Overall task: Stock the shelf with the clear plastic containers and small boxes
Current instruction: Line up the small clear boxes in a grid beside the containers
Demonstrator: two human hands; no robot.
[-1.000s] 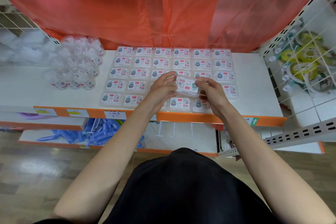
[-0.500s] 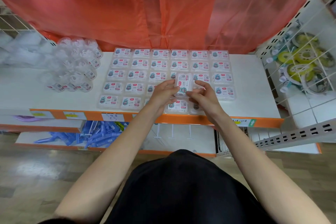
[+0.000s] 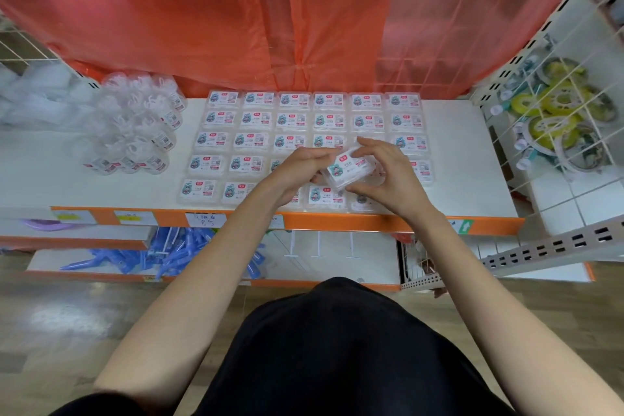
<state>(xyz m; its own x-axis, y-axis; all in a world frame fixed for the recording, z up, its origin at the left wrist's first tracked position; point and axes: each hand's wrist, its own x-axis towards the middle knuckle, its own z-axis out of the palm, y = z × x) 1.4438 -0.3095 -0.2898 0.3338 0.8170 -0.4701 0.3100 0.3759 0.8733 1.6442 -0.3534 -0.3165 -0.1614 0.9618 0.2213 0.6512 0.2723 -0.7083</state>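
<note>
head view: both hands hold one small box [image 3: 347, 169] above the front middle of the white shelf [image 3: 466, 162], clear of the boxes lying under it. the left hand [image 3: 297, 176] has its fingers curled round the box's left end. the right hand [image 3: 388, 179] pinches the right end, forefinger on the back corner and thumb below. the box's white label faces up, with a red mark at the top, a teal cartoon figure at the left and a red strip at the right; the writing is too small to read.

half a second ago the box stood with its long side running front to back; now it is turned so the long side runs slantwise left to right. the hands are in nearly the same place.

the laid-out boxes [image 3: 256, 118] carry the same label and form a grid six across and five rows deep; the two back rows show six each, while the hands hide part of the front three. clear plastic containers [image 3: 135, 125] crowd the shelf's back left, overlapping too much to count.

on the orange front edge sit one handwritten price tag [image 3: 206, 220], not surely legible, and one green arrow tag [image 3: 464, 226] near the right corner. an orange plastic sheet [image 3: 202, 17] hangs behind the shelf.
</note>
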